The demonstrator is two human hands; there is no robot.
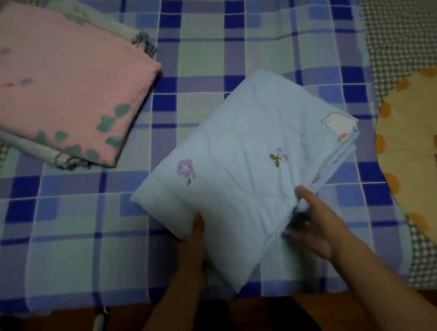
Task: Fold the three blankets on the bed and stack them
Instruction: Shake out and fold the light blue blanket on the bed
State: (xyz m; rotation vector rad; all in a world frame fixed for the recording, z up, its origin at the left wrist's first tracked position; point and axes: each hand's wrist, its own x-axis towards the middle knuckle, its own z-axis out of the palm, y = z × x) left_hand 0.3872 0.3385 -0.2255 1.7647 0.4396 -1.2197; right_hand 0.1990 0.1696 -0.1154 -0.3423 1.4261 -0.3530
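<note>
A folded light blue quilted blanket (244, 168) with small purple flowers lies tilted in the middle of the bed. My left hand (193, 242) grips its near left edge, fingers tucked under the fold. My right hand (312, 223) grips its near right corner, thumb on top. At the far left a folded pink blanket (51, 77) with green leaves lies on top of a folded white and grey blanket (57, 156), of which only the edges show.
The bed carries a blue and green plaid sheet (66, 246) over a checked cover (395, 12). A round orange-edged cushion (421, 160) lies at the right. The bed's front edge runs along the bottom, with dark floor below.
</note>
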